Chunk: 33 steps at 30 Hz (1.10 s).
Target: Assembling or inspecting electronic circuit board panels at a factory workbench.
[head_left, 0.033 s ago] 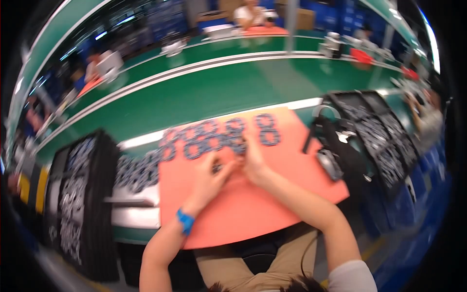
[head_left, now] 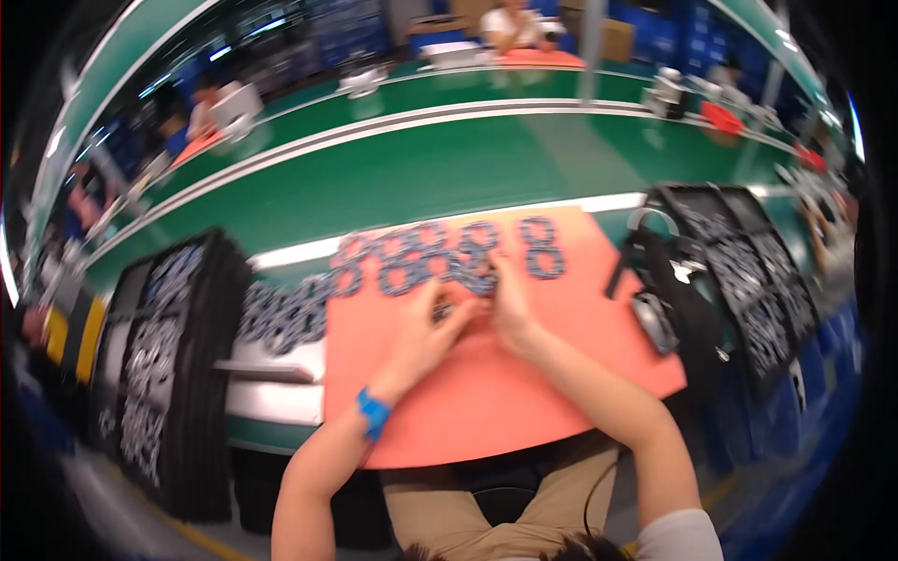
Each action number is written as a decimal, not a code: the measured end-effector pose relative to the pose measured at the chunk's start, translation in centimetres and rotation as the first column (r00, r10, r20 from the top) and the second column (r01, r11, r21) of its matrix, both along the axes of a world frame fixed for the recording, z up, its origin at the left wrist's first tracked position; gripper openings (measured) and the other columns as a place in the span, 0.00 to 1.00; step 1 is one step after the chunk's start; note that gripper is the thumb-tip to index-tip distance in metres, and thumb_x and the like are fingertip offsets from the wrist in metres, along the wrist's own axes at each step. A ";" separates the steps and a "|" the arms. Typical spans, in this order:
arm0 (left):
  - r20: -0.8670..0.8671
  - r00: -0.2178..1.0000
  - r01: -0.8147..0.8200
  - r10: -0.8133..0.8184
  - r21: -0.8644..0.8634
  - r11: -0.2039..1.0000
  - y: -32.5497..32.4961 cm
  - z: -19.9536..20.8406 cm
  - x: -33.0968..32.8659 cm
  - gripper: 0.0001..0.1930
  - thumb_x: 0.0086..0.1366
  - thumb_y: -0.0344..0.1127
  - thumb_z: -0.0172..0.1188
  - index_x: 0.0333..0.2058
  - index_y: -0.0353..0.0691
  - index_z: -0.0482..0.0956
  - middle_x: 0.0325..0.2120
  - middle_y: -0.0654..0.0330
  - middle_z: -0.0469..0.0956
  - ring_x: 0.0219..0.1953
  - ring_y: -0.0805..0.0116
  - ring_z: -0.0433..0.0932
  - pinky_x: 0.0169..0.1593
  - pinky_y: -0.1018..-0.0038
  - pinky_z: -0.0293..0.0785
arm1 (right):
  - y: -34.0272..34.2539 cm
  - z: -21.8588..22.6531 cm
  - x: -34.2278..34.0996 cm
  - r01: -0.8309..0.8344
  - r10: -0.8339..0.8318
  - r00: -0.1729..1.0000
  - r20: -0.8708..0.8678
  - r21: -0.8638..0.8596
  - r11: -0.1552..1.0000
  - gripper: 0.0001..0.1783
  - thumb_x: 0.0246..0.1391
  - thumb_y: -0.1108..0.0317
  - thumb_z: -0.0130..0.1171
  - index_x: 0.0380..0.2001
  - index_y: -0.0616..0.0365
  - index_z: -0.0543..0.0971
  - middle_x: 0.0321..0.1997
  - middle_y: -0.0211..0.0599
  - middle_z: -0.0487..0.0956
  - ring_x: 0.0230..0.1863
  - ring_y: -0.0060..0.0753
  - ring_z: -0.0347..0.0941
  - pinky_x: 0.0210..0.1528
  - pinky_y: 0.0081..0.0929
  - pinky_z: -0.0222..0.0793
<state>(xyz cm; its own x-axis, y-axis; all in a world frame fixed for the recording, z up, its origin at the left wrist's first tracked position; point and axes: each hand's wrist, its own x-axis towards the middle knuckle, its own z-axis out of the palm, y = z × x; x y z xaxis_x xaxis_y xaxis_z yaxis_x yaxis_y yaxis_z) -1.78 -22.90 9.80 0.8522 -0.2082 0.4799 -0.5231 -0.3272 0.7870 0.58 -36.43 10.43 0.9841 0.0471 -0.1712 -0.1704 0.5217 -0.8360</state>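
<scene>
On an orange-red mat (head_left: 561,374), my left hand (head_left: 426,332) is curled closed, with a small dark piece (head_left: 441,310) showing between thumb and fingers. Close beside it, my right hand (head_left: 513,309) has its fingers drawn together, their tips at a dark ring-shaped part (head_left: 475,273). Blur hides whether that hand grips the part or something smaller. Pairs of dark blue-grey rings shaped like figure eights lie in rows along the mat's far side, among them a pair at the right end (head_left: 543,248). A blue band circles my left wrist.
Loose rings (head_left: 285,313) heap left of the mat, near a grey bar-like tool (head_left: 267,371). Stacked black trays (head_left: 201,374) of rings stand at left, another tray (head_left: 748,271) at right. A black bag-like item (head_left: 678,309) lies nearby. Co-workers sit beyond the green bench (head_left: 440,168).
The whole view has shifted, so the scene sits slightly farther right in the picture. Both hands stay close together over the mat, with almost the same pose.
</scene>
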 end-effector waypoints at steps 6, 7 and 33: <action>-0.169 0.985 -0.016 -0.044 -0.338 0.941 2.0 -0.8 0.9 0.13 0.66 0.40 0.50 0.31 0.35 0.75 0.15 0.70 0.70 0.18 0.86 0.66 0.19 0.82 0.60 | 0.9 -0.1 -1.2 -0.101 0.218 0.930 0.296 -0.364 0.926 0.15 0.61 0.58 0.43 0.27 0.53 0.73 0.22 0.20 0.69 0.20 0.11 0.62 0.18 0.14 0.53; -0.157 0.985 0.015 -0.068 -0.319 0.948 2.1 -0.5 0.8 0.13 0.66 0.39 0.49 0.30 0.35 0.75 0.16 0.70 0.71 0.18 0.86 0.65 0.19 0.82 0.60 | 0.6 -0.2 -1.0 -0.141 0.224 0.940 0.258 -0.304 0.942 0.14 0.60 0.57 0.43 0.27 0.52 0.73 0.20 0.19 0.69 0.19 0.11 0.61 0.16 0.14 0.52; -0.287 0.957 -0.172 0.039 -0.455 0.874 2.9 -1.5 2.8 0.16 0.67 0.40 0.49 0.22 0.37 0.70 0.14 0.73 0.65 0.20 0.86 0.59 0.21 0.81 0.55 | 0.9 0.0 -0.3 -0.274 0.286 0.942 0.174 -0.094 0.957 0.08 0.51 0.69 0.57 0.34 0.52 0.70 0.31 0.24 0.73 0.32 0.16 0.69 0.30 0.16 0.63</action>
